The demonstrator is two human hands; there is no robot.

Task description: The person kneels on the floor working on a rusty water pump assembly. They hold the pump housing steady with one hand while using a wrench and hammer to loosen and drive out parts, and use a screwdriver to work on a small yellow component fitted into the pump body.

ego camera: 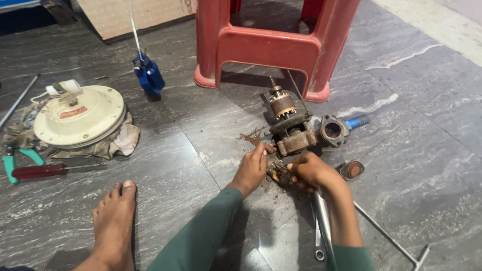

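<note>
Seated on grey stone floor [411, 150], working at a dismantled rusty pump motor assembly [290, 131] standing in front of a red plastic stool [273, 42]. Left hand [252, 168] resting beside the assembly base, fingers pressed together and extended toward the casting, touching or nearly touching it. Right hand [310, 172] curled closed, fingers pinching a small rusty part [276, 173] low against the floor; exact part not discernible. Rust debris [251, 136] scattered just left of the assembly. Detached pump housing with blue pipe stub [337, 129] lying just right; round rusty cap [352, 169] near right wrist. Spanner [318, 236] under right forearm. Cream round cover on rag [79, 116], red-handled screwdriver [42, 171], blue oil can [148, 75] well apart to left.

Risks, as judged: upright assembly top-heavy, liable to topple if nudged; loose rust grit likely to foul bearings; small parts easily lost among debris; bare foot [115, 221] exposed to sharp flakes.
</note>
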